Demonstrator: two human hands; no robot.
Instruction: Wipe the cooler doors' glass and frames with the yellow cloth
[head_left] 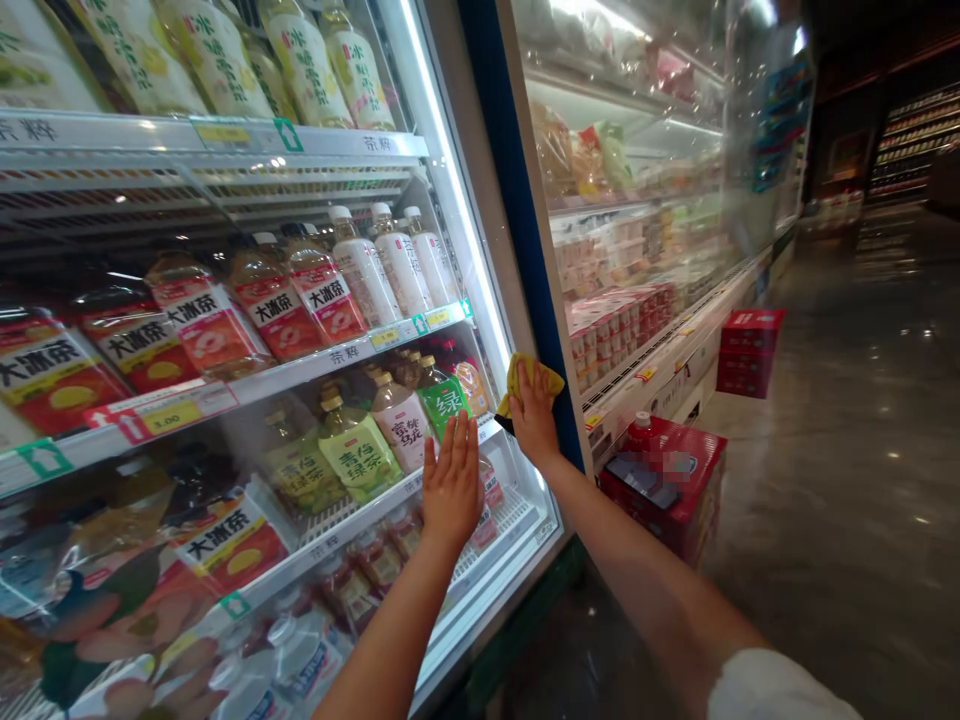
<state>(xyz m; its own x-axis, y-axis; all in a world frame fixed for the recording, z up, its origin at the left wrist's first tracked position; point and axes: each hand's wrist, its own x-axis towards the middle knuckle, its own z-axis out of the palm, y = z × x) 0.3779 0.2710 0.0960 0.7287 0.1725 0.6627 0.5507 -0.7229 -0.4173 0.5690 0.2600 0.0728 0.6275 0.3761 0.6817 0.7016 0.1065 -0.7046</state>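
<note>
My left hand (452,492) lies flat, fingers stretched upward, against the glass door of a lit drinks cooler. Under my right hand (534,412) is a folded yellow cloth (551,382), pressed to the cooler's edge beside the dark blue side panel (541,300). A small dark piece pokes out to the left below the cloth; I cannot tell what it is. Behind the glass, bottles of green tea (360,450) stand near my left hand. Higher up are white-labelled bottles (401,258) and red-labelled iced tea bottles (206,320).
To the right runs an open chilled case with stacked cups (622,325). A red box (697,460) stands before it, carrying a white-capped bottle (640,430) and a phone-like dark slab (641,482). Farther off, another red box (746,350) sits beside the shiny floor (847,450).
</note>
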